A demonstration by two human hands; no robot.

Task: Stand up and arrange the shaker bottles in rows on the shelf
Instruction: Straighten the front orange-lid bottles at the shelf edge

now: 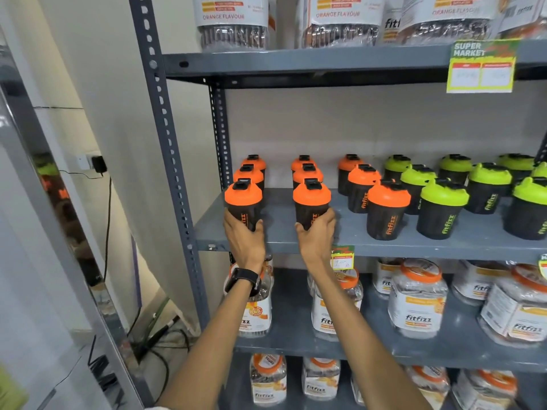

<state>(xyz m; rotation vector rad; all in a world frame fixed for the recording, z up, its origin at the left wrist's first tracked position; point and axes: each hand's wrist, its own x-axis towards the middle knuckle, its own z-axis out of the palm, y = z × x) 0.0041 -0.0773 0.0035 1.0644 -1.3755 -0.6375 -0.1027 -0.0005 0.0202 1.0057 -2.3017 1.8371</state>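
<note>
Your left hand (245, 236) grips front orange-lid shaker (243, 202), right hand (316, 235) grips next front shaker (311, 204), both upright on shelf (414, 244)

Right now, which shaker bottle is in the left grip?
Find the grey middle shelf carrying the shakers. At its far left stands a column of orange-lidded ones. The front shaker there is held near its base by the left hand, the wrist with a black watch.
</note>
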